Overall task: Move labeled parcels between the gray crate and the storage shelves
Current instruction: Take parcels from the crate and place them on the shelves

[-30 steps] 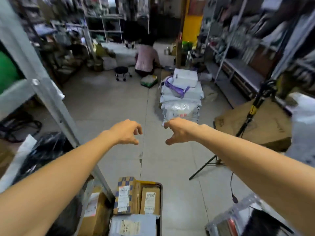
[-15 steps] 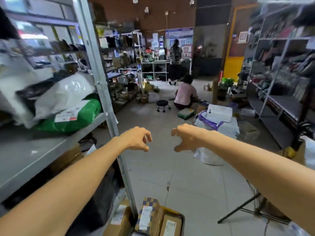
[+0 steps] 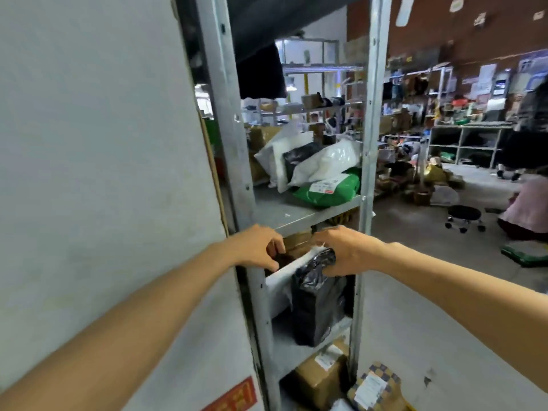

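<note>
Hands at lower shelf, front edge.
Right hand point(image 3: 344, 252) grips black bag point(image 3: 314, 307) by its crumpled top; left hand point(image 3: 258, 247) curled beside white mailer point(image 3: 281, 280), hold unclear. Bag upright on shelf point(image 3: 284, 354): soft, slick, likely light; take the bunched neck.

The rack point(image 3: 369, 143) stands before me, a wall point(image 3: 89, 143) on its left. My right hand point(image 3: 347, 252) grips a bag point(image 3: 314, 307) on the middle shelf point(image 3: 289, 353), a box point(image 3: 318, 379) beneath it. A stool point(image 3: 464, 216) sits far right.
</note>
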Motion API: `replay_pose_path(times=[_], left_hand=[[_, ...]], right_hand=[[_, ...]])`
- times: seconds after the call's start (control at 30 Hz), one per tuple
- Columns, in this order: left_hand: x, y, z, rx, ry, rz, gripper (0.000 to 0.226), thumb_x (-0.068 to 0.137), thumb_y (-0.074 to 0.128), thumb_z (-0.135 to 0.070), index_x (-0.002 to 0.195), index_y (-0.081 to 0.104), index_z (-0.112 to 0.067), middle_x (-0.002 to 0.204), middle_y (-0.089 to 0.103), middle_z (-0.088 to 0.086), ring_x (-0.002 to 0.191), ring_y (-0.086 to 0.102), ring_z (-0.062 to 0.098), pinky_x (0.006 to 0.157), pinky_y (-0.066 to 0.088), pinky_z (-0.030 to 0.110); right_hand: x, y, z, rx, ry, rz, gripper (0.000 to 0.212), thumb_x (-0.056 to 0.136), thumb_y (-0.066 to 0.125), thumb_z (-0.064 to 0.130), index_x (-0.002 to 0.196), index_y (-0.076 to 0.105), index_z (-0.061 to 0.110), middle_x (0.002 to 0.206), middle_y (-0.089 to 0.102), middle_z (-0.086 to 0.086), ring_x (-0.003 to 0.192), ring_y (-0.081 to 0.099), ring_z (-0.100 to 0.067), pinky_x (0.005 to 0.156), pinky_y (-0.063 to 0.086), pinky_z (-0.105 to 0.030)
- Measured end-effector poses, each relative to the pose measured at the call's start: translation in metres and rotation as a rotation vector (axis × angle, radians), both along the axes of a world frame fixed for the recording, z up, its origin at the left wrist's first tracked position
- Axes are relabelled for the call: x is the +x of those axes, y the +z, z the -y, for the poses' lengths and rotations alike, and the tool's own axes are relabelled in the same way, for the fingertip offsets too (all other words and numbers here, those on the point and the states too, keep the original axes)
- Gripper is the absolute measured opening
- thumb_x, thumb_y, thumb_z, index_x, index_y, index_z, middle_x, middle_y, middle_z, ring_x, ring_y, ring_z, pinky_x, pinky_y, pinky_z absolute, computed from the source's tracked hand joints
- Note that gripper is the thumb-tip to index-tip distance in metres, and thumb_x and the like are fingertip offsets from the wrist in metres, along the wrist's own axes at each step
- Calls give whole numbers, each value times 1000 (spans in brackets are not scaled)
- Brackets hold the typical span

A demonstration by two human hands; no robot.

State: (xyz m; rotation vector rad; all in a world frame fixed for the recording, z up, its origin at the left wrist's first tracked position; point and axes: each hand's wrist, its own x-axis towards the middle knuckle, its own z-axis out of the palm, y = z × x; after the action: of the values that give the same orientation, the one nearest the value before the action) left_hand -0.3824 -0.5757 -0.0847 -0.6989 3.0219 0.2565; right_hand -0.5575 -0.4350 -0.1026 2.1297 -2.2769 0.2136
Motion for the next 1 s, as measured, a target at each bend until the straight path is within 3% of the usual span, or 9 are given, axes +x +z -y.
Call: replay_pose_path(times=[0.1,0.23,0.4,0.5,0.63,0.8,1.0], left_hand=[[87,4,5,-25,158,-7,40,77,74,-26,116,67,-20,108,67,-1,90,61,12,81,47,22],[210,0,-10,44,391,-18,38,79,73,-23,117,66,-19,108,65,-1,85,57,10,80,50,23],[372,-3,-47,49,693,8,38,78,74,-26,115,66,-20,106,68,-1,91,65,16,84,54,32],[462,2,-88,42,865,17,38,81,75,-27,116,67,-15,105,71,2,94,66,16,84,51,24],[563,7,-163,98,1114,9,38,83,74,-23,119,64,-17,110,67,3,98,63,19,84,50,28],[642,13,-271,88,1451,-49,34,78,77,-20,110,66,-18,106,68,2,89,62,15,84,53,30],[667,31,-391,-17,1807,-68,32,81,72,-21,112,68,-17,106,71,-2,96,65,15,87,52,30]], right_hand=[[66,9,44,-3,180,-12,51,73,71,33,122,58,24,116,64,4,103,61,-19,86,52,-36],[170,13,87,-8,360,-16,60,81,68,45,134,49,24,126,57,3,116,51,-16,99,44,-32],[312,18,113,19,641,-50,62,84,68,44,138,45,24,131,54,4,122,46,-15,102,40,-31],[399,25,109,24,857,-51,59,83,71,38,134,51,17,127,58,-3,117,52,-19,97,43,-30],[515,29,91,19,1096,-83,57,77,73,41,125,57,15,117,62,-3,110,58,-22,86,47,-31],[633,31,46,82,1340,-38,69,82,70,44,141,43,20,137,50,-1,125,48,-18,100,44,-32],[721,45,-20,83,1642,-18,56,82,71,42,129,51,19,121,55,-2,108,53,-20,91,48,-35]])
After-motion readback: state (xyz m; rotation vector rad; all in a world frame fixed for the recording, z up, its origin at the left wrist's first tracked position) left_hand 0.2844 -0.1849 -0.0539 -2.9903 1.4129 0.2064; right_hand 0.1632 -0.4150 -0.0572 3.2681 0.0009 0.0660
